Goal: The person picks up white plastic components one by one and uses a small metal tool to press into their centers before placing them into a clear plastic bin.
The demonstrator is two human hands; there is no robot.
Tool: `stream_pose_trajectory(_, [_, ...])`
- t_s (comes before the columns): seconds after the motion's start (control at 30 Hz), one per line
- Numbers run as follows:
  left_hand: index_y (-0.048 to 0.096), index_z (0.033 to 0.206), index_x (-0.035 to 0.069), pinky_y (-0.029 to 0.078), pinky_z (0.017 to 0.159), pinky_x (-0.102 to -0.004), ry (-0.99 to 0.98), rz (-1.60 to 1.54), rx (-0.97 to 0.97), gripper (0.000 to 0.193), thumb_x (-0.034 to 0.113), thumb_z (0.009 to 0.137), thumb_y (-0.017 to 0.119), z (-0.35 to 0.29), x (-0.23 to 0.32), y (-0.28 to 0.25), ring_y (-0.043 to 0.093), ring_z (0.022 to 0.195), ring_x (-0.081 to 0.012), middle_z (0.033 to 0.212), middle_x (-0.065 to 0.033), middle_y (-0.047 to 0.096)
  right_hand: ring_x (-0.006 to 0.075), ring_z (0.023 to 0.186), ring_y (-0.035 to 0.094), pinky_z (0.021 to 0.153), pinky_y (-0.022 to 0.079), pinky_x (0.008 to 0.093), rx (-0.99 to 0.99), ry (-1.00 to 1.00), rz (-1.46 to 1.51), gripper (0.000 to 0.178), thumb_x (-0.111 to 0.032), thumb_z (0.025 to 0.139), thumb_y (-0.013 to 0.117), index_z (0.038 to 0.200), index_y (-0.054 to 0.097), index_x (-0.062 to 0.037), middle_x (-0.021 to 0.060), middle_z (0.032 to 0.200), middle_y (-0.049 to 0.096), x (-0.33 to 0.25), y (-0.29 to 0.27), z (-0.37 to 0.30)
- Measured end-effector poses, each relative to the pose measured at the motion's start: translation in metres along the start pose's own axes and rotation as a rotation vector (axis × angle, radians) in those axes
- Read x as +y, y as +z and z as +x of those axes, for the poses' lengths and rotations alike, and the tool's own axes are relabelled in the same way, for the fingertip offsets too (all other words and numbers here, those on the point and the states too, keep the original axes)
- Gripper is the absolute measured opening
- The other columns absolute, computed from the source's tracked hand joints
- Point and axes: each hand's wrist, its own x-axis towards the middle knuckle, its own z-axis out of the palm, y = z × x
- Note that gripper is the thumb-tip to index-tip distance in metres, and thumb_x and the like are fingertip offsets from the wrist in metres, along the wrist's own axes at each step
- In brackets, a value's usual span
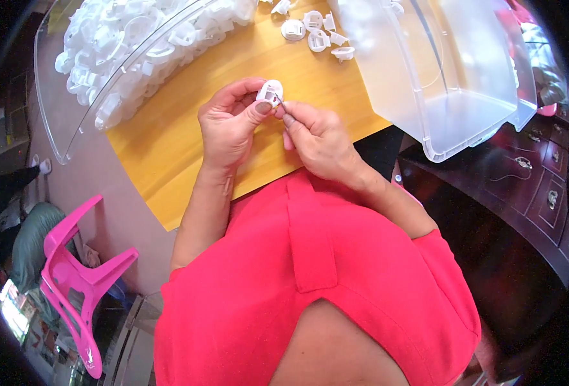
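Just in from the near edge of the yellow wooden tabletop (162, 170), the person's left hand (229, 125) pinches a small, round, white plastic piece (270, 89) between thumb and fingers, held up off the wood. The right hand (320, 141) pinches a thin dark stick (279, 100), its tip at the piece; I can't tell if it goes in. The piece looks light, hard and maybe a bit slippery, and its thin bars might snap, so the outside rim seems the best place to hold. By the right edge sits a long, clear plastic bin (455, 119), with whitish bits around its far end. By the left corner, another clear, curved plastic bin (54, 128) is heaped with white plastic pieces (127, 48). Farther back, loose white pieces (316, 33) lie between the bins.
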Motion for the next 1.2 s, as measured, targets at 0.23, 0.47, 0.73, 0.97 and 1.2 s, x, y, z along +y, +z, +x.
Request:
stream_pose_trajectory(0.23, [0.059, 0.105, -0.004, 0.053, 0.071, -0.0277, 0.006, -0.014, -0.002, 0.029, -0.002, 0.078, 0.069, -0.001, -0.001, -0.002, 0.064, 0.078, -0.0174, 0.093, -0.0117, 0.065, 0.0254, 0.061, 0.054, 0.053, 0.043, 0.0336, 0.116, -0.209, -0.136, 0.013, -0.002, 0.089, 0.046, 0.097, 0.056, 0.0000, 0.0134, 0.067, 0.053, 0.004, 0.010, 0.000])
stream_pose_trajectory(0.47, [0.061, 0.103, -0.004, 0.053, 0.074, -0.0266, 0.014, 0.052, 0.007, 0.027, -0.003, 0.077, 0.069, -0.002, -0.002, -0.002, 0.063, 0.081, -0.0158, 0.093, -0.0106, 0.065, 0.0432, 0.068, 0.058, 0.057, 0.047, 0.0459, 0.142, -0.391, -0.422, 0.005, -0.001, 0.081, 0.050, 0.085, 0.050, 0.0032, 0.0260, 0.070, 0.056, 0.010, 0.004, 0.002])
stream_pose_trajectory(0.73, [0.063, 0.095, -0.007, 0.052, 0.073, -0.0243, -0.003, 0.238, 0.025, 0.017, -0.007, 0.078, 0.066, -0.007, -0.005, 0.000, 0.061, 0.081, -0.0134, 0.095, -0.0088, 0.063, 0.0271, 0.058, 0.064, 0.051, 0.052, 0.0365, -0.046, -0.307, -1.230, 0.011, -0.007, 0.079, 0.053, 0.084, 0.056, 0.0019, 0.0145, 0.065, 0.061, -0.034, -0.010, -0.006])
stream_pose_trajectory(0.97, [0.064, 0.096, -0.004, 0.048, 0.062, -0.0205, -0.111, 0.242, 0.041, 0.014, -0.001, 0.082, 0.064, -0.005, -0.002, 0.003, 0.060, 0.074, -0.0109, 0.088, -0.0078, 0.065, 0.0251, 0.055, 0.063, 0.047, 0.051, 0.0340, 0.002, -0.439, -1.378, 0.015, -0.007, 0.077, 0.054, 0.087, 0.057, 0.0035, 0.0132, 0.065, 0.061, -0.025, -0.012, -0.007])
stream_pose_trajectory(1.2, [0.062, 0.104, -0.005, 0.046, 0.060, -0.0239, -0.110, 0.039, -0.025, 0.019, 0.007, 0.089, 0.058, 0.001, 0.001, -0.004, 0.059, 0.070, -0.0147, 0.089, -0.0114, 0.066, 0.0311, 0.057, 0.063, 0.047, 0.051, 0.0388, 0.045, -0.462, -1.015, 0.014, -0.006, 0.077, 0.054, 0.088, 0.049, 0.0017, 0.0180, 0.067, 0.060, -0.015, -0.017, -0.006])
